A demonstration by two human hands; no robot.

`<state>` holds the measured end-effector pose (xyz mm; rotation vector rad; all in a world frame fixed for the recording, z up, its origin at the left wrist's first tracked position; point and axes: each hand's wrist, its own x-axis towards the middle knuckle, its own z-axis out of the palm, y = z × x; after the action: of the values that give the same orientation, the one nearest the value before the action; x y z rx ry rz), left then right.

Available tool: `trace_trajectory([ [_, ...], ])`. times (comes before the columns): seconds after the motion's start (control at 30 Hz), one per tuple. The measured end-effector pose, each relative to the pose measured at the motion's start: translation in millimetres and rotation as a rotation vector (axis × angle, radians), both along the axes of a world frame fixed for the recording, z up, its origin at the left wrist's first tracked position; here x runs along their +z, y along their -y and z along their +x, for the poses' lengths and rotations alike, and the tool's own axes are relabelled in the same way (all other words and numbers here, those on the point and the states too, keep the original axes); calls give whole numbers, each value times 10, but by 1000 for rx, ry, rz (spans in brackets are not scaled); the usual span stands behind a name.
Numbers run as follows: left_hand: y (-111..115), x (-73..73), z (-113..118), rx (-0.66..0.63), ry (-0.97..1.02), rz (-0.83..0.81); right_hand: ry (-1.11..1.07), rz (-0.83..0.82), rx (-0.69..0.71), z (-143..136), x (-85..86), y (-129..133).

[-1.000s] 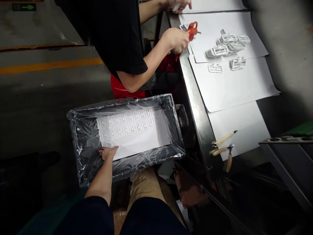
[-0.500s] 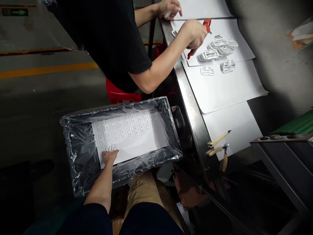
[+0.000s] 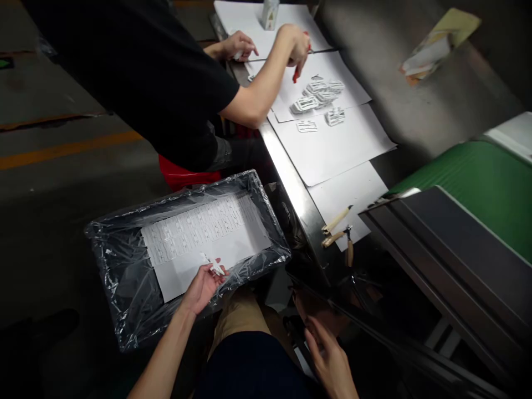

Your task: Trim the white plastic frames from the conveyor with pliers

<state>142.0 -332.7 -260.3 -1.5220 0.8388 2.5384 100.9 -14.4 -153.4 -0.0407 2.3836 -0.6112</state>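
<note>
My left hand [image 3: 204, 286] is above the near edge of a plastic-lined bin [image 3: 266, 266], closed on some small white parts [image 3: 215, 267]. In the bin lies a white sheet [image 3: 178, 277] bearing rows of flat white parts [image 3: 193, 228]. Low in the view, right of my knee, my right hand [image 3: 329, 354] has its fingers apart and nothing in it.
A person in black [image 3: 166, 83] works at the table [image 3: 286, 166] with a red-handled tool [image 3: 296, 75]. Piles of white parts [image 3: 318, 95] lie on paper there. Wooden-handled pliers [image 3: 349, 244] rest near the table's edge. A green surface [image 3: 469, 188] is at right.
My left hand has risen from the sheet and moved right, carrying white parts. My right hand has come into view. The camera view has shifted to the right.
</note>
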Motion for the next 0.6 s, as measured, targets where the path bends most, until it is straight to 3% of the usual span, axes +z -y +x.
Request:
trace_trajectory([
  [0.13, -593, 688, -180, -153, -247, 256, -356, -279, 298, -195, 232, 676],
  [0.2, -837, 889, -277, -207, -299, 409, -456, -319, 404, -268, 387, 844],
  [0.27, -1021, 1005, -405, -241, -327, 518, -533, -297, 423, -312, 513, 849],
  [0.4, -1311, 1125, -680, -383, -367, 630, -670, -228, 296, -321, 707, 530],
  [0.47, -1488, 1191, -762, -542, -340, 631, -772, -196, 192, -262, 823, 295],
  [0.53, -1703, 1271, -822, -805, -285, 588, -863, -146, 22, -141, 952, 50],
  [0.6, -1962, 1356, -933, -1184, -233, 547, -887, -49, -222, 9, 1061, -190],
])
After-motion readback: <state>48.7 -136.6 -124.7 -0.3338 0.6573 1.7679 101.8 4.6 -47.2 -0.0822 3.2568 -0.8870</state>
